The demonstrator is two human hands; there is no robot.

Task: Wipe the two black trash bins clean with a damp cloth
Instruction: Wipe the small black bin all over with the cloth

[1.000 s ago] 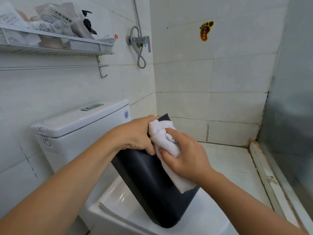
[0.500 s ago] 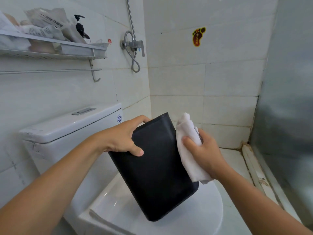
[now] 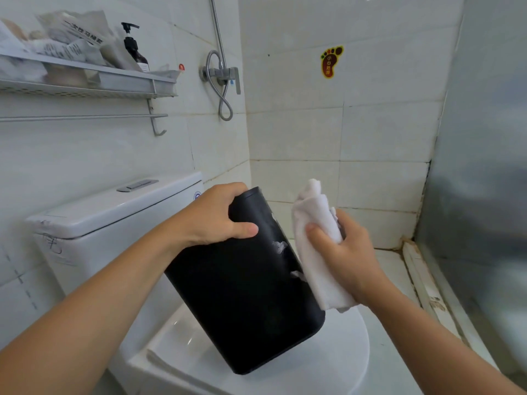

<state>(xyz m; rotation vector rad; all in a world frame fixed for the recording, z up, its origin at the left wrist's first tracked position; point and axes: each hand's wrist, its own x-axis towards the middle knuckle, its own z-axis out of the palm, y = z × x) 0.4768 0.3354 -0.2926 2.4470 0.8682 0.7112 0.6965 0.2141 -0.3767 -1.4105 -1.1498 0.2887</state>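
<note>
Black bin (image 3: 242, 295) tilted, matte, w/ white smears on side.

You have one black trash bin (image 3: 245, 286) in view, standing tilted on the one closed toilet lid (image 3: 328, 363), and one white cloth (image 3: 316, 246); two bare hands are counted, the left hand (image 3: 216, 218) and the right hand (image 3: 342, 252). On the one wall shelf (image 3: 119, 81) you have one dark pump bottle (image 3: 134, 48) and several crumpled white packets (image 3: 71, 32) whose number cannot be told. Also counted: one towel bar (image 3: 85, 117) with one hook, one shower valve (image 3: 221, 74), one foot-shaped sticker (image 3: 330, 61), one toilet cistern (image 3: 114, 218).
</note>
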